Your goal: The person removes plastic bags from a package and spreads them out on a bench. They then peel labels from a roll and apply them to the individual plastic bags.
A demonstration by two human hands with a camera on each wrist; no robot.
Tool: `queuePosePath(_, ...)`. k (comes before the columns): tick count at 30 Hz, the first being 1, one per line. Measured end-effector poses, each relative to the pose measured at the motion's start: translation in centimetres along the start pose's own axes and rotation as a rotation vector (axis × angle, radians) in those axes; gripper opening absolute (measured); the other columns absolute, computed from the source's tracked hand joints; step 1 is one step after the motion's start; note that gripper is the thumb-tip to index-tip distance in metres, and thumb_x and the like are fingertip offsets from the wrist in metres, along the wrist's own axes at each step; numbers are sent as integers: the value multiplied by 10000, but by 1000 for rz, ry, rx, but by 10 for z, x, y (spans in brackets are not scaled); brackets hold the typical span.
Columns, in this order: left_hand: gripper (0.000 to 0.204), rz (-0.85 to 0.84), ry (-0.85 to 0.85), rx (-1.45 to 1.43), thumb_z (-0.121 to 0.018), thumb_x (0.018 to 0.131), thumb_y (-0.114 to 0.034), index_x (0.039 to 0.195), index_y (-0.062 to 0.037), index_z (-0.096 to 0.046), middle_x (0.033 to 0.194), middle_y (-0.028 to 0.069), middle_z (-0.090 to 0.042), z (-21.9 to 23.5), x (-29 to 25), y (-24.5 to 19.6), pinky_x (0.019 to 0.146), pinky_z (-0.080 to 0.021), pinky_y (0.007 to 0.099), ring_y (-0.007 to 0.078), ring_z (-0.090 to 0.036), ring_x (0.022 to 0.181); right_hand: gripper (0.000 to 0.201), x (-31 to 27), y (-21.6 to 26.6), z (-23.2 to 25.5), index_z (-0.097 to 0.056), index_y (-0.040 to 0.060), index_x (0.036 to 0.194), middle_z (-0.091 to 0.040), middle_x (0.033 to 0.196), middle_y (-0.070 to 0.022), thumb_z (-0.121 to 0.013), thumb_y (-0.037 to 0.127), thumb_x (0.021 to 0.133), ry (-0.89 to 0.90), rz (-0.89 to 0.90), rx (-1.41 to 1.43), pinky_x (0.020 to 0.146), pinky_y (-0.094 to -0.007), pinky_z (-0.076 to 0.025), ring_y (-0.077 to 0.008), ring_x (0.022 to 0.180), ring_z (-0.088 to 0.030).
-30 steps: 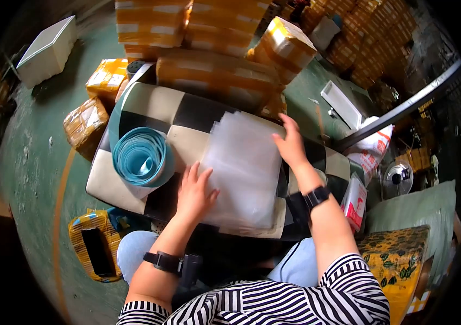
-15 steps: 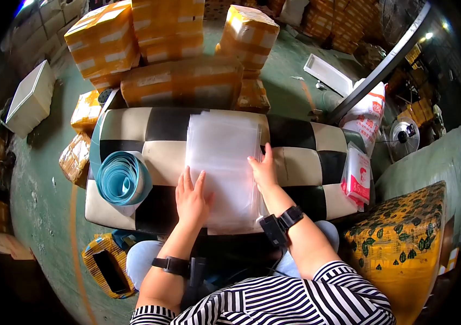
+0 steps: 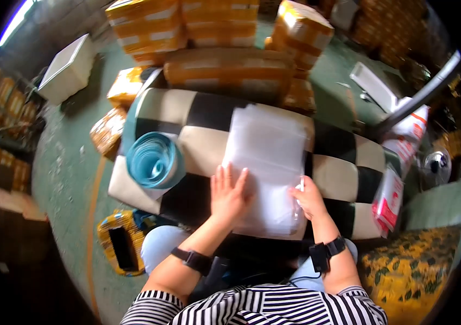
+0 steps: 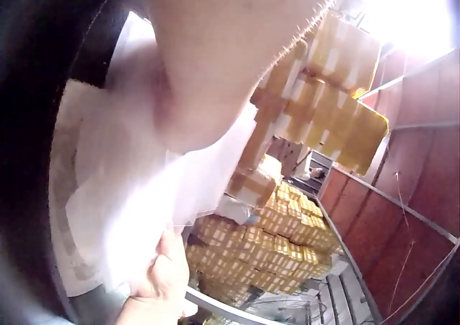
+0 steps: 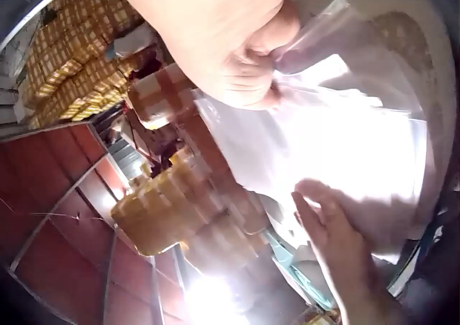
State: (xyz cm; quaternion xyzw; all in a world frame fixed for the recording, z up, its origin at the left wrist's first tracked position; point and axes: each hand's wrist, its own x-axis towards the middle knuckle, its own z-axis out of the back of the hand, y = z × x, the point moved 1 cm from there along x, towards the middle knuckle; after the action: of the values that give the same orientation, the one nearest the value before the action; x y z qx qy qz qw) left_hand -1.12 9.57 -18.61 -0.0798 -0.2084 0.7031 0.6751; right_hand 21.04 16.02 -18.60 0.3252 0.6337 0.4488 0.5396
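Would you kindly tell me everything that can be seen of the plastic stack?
The plastic stack looks like glossy film, milky white where layered, roughly rectangular, with slightly uneven edges at its far end. It lies flat on the checkered surface, right of the teal roll. The left hand rests on its left part; the right hand pinches its right edge. Its layers cannot be counted.
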Motion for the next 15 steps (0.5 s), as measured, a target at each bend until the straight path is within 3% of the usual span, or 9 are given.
queuePosePath(2,696,-1,-30,-28,-644,711,-304,1323,-172,-341,1371,242,-209,1,0,-2,1022,-194,497,422,-199,1266,240,14,-16,0,-496,6,1016,-547,777,-19,-575,7,790,-73,93,10,573,-224,-453,-95,638,-517)
queuePosePath(5,674,-1,-84,-144,-663,701,-209,1302,-147,-365,1361,248,-218,9,1,-1,1014,-245,462,417,-241,1248,271,12,-2,-1,-495,1,1051,-567,778,-16,-581,26,795,-77,142,-134,590,-218,-444,-90,639,-522)
queuePosePath(7,661,-10,-138,-334,-673,688,-136,1284,-131,-386,1358,240,-228,22,9,4,1007,-273,440,409,-270,1237,386,14,-7,16,-459,-2,1141,-580,880,-59,-595,28,780,-151,294,-232,632,-239,-458,-106,668,-538)
queuePosePath(8,625,-40,-186,-275,-664,666,-23,1239,-106,-427,1351,215,-264,49,11,0,1000,-299,410,390,-311,1221,423,14,-4,24,-446,3,1168,-579,934,-81,-599,28,775,-235,399,-343,648,-248,-463,-113,691,-544)
queuePosePath(9,598,-34,-285,-270,-654,670,-3,1221,-96,-440,1331,200,-307,68,10,7,1003,-293,406,373,-326,1219,462,9,7,28,-435,20,1197,-544,1065,-110,-602,31,767,-246,449,-334,721,-275,-462,-149,802,-549)
queuePosePath(10,572,-32,-379,-264,-643,673,17,1202,-86,-452,1311,185,-350,86,9,18,1006,-286,402,356,-340,1216,458,0,24,30,-443,40,1196,-519,1112,-107,-598,33,765,-335,517,-506,802,-304,-438,-188,917,-522)
queuePosePath(12,540,-5,-417,-185,-646,683,-14,1183,-54,-445,1255,169,-412,125,12,52,996,-288,390,324,-360,1199,455,-9,41,32,-448,45,1194,-518,1112,-95,-596,35,764,-421,572,-524,866,-339,-404,-214,981,-495)
queuePosePath(14,523,26,-505,-346,-634,710,-20,1195,-44,-439,1213,170,-449,147,26,116,998,-281,350,298,-378,1189,441,-8,40,31,-455,61,1189,-508,1133,-89,-591,38,770,-383,534,-416,900,-369,-383,-212,1014,-481)
queuePosePath(15,536,143,-522,-286,-639,719,-46,1212,-43,-428,1203,176,-458,158,35,135,992,-289,342,296,-391,1177,437,-9,41,29,-456,65,1188,-505,1140,-86,-589,38,772,-372,529,-396,905,-374,-379,-213,1018,-479)
